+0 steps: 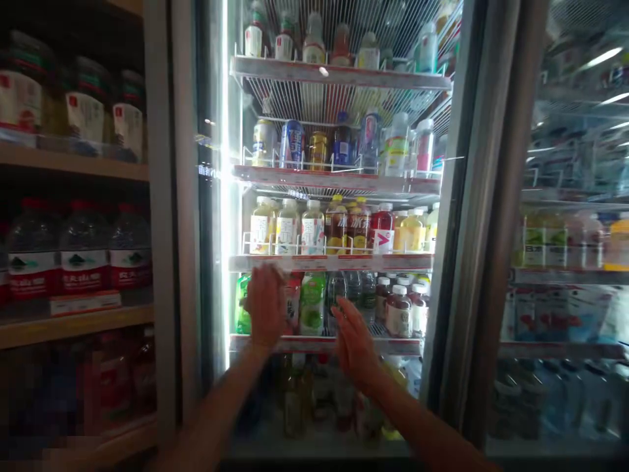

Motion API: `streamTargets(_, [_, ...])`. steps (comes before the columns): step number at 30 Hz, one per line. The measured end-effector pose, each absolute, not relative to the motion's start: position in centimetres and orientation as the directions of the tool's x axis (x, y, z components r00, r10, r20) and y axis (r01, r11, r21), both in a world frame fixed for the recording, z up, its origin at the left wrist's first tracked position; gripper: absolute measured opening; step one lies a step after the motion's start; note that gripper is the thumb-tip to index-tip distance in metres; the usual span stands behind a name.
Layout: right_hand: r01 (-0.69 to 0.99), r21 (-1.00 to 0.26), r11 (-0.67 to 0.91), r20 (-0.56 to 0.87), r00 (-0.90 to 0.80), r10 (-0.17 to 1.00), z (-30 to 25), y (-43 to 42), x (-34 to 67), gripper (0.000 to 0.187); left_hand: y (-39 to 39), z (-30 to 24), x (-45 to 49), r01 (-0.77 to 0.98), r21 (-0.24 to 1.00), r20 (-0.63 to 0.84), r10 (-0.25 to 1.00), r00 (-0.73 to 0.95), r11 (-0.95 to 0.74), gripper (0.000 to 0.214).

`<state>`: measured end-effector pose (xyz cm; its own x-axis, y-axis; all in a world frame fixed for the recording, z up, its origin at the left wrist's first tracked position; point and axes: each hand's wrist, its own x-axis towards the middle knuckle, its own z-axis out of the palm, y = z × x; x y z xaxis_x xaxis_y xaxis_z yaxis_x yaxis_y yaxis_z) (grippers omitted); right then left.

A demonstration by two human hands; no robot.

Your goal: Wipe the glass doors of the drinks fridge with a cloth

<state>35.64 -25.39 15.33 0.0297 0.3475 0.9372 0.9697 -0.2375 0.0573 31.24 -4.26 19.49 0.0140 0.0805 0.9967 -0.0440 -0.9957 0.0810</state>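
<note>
The glossy green pack [312,305], rectangular with a paler green round motif, stands on a red-edged shelf [314,345] in the lit cooler, seen between the two hands. The blurred left hand [265,305] and the right hand [354,337] are both released, fingers extended. Rounded brown bottles [398,311] with smooth white caps stand right of the pack; brushed-looking metal framing [484,196] borders the shelves.

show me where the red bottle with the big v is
In the head view, the red bottle stands right of centre on the shelf above the right hand, between yellow-capped brown bottles on its left and pale yellow bottles on its right.
</note>
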Motion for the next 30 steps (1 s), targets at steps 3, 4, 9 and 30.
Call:
streamTargets(3, [0.982, 0.020, -0.186, 0.939, 0.045, 0.340, 15.5, -24.4, 35.6, 0.061, -8.8, 18.6, 32.3, -0.244, -0.048, 0.977, -0.097, 0.190, -0.969, 0.049])
streamTargets(4, [0.983, 0.000, -0.186, 0.945, 0.061, 0.322, 15.5, -23.8, 35.6, 0.062, -9.8, 18.4, 32.6, -0.302, -0.075, 0.966, -0.144, 0.213, -0.950, 0.049])
streamTargets(9, [0.946, 0.008, -0.323, 0.961, 0.081, 0.263, 16.0, -19.9, 34.9, 0.058, -8.4, 19.3, 31.7, -0.245, 0.038, 0.984, -0.007, 0.177, -0.969, 0.046])
streamTargets(30, [0.186, -0.824, 0.534, 0.427, 0.824, 0.371, 18.0, -23.5, 31.8, 0.028, -7.5, 19.3, 19.1, -0.444, 0.729, -0.018, 0.664, 0.748, 0.520, 0.017])
